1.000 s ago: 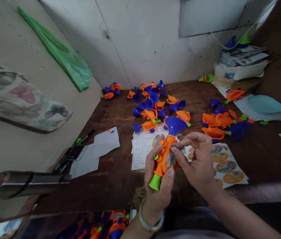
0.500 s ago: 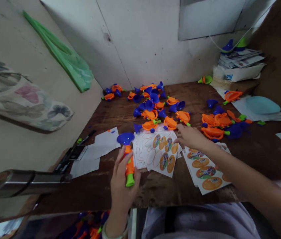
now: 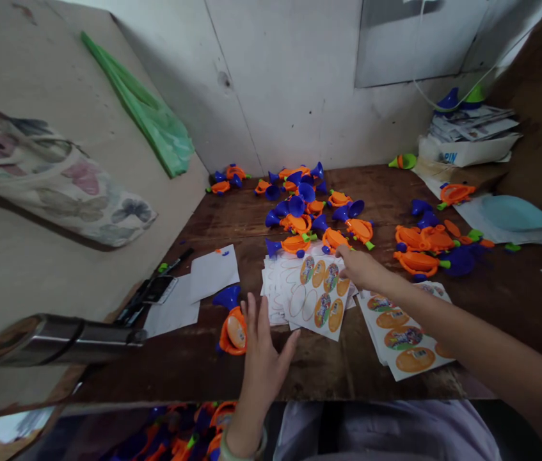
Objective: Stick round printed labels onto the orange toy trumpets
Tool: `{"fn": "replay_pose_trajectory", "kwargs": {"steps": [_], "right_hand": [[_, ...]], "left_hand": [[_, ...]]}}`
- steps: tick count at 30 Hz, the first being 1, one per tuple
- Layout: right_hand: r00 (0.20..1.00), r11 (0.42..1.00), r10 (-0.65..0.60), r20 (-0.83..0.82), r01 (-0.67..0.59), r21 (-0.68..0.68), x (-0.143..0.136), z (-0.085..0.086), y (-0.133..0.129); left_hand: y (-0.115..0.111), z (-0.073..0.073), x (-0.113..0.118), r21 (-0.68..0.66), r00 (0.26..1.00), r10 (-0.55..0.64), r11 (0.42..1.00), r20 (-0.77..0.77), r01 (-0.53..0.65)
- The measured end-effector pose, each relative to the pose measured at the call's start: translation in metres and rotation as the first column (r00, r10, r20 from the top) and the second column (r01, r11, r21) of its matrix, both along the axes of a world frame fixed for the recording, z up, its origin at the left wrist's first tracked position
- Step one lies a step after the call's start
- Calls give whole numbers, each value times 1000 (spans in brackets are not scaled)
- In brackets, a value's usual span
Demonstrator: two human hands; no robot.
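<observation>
My left hand (image 3: 265,351) is open, fingers spread, just above the table. Beside its fingertips lies a toy trumpet (image 3: 233,331) with a blue bell, an orange body and an oval sticker on its side; the hand partly covers it. My right hand (image 3: 361,267) reaches across to another orange toy trumpet (image 3: 335,240) at the front of a pile. Its index finger is at that toy's edge and its thumb is apart, over the corner of a sheet of oval stickers (image 3: 308,307). Some ovals on this sheet are peeled away. Underneath lie more used sheets (image 3: 273,291).
A stack of full sticker sheets (image 3: 405,339) lies under my right forearm. More orange toys (image 3: 417,262) sit at right, near a pale blue lid-like piece (image 3: 515,212). A steel flask (image 3: 59,339), a phone (image 3: 160,289) and blank papers (image 3: 214,272) are at left. Several toys (image 3: 179,435) lie below the table edge.
My left hand has let go of the toy trumpet, which now lies on the table at its left. My right hand has moved slightly up towards the pile. The view has shifted a little.
</observation>
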State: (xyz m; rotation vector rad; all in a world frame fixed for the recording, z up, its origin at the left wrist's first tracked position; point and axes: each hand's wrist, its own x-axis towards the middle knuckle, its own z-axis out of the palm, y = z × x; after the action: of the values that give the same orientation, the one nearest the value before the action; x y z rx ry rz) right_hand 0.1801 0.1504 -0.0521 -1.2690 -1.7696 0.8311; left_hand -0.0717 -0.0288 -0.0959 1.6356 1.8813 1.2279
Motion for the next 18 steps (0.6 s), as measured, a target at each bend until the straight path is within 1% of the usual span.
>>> {"fn": "replay_pose_trajectory", "kwargs": {"steps": [1, 2, 3, 4, 5, 6, 8, 9, 10, 11, 12, 13, 14, 16, 18], "right_hand": [[998, 996, 59, 15, -58, -67, 5, 9, 1], [995, 989, 96, 5, -94, -111, 10, 18, 1], [993, 983, 119, -18, -120, -139, 15, 26, -1], [990, 978, 131, -48, -137, -155, 18, 34, -4], [988, 976, 134, -81, -146, -160, 21, 41, -8], [985, 976, 130, -114, -147, -159, 22, 46, -13], [979, 980, 108, -170, -134, -147, 20, 50, -25], [977, 983, 91, -193, -119, -137, 18, 49, -30], [974, 987, 74, -212, -102, -126, 15, 47, -35], [972, 990, 59, -225, -87, -114, 12, 44, -40], [971, 992, 48, -233, -73, -102, 10, 42, -44], [972, 994, 38, -233, -60, -86, 8, 40, -48], [973, 997, 29, -229, -46, -69, 7, 40, -52], [979, 1000, -3, -206, 0, -14, 6, 43, -62], [991, 991, -28, -130, 45, 130, 6, 50, -74]], "left_hand": [[4, 4, 11, -11, 979, 50, 999, 198, -48], [8, 8, 20, -34, 910, 87, 996, 406, -80], [12, 13, 29, -57, 807, 102, 995, 581, -85], [16, 18, 37, -69, 690, 94, 996, 718, -64], [19, 23, 42, -71, 573, 70, 997, 817, -20], [21, 28, 47, -70, 466, 43, 997, 884, 41], [23, 34, 52, -54, 277, 7, 985, 961, 162], [23, 37, 53, -34, 178, -3, 978, 984, 206], [22, 39, 54, -9, 100, -15, 971, 995, 239], [21, 41, 55, 16, 57, -31, 966, 998, 259], [20, 44, 57, 31, 37, -43, 964, 998, 265], [18, 47, 59, 27, 37, -38, 966, 999, 259], [17, 52, 62, 2, 55, -15, 971, 998, 240], [15, 62, 70, -69, 119, 49, 983, 992, 169], [15, 73, 77, -87, 176, 70, 992, 982, 92]]}}
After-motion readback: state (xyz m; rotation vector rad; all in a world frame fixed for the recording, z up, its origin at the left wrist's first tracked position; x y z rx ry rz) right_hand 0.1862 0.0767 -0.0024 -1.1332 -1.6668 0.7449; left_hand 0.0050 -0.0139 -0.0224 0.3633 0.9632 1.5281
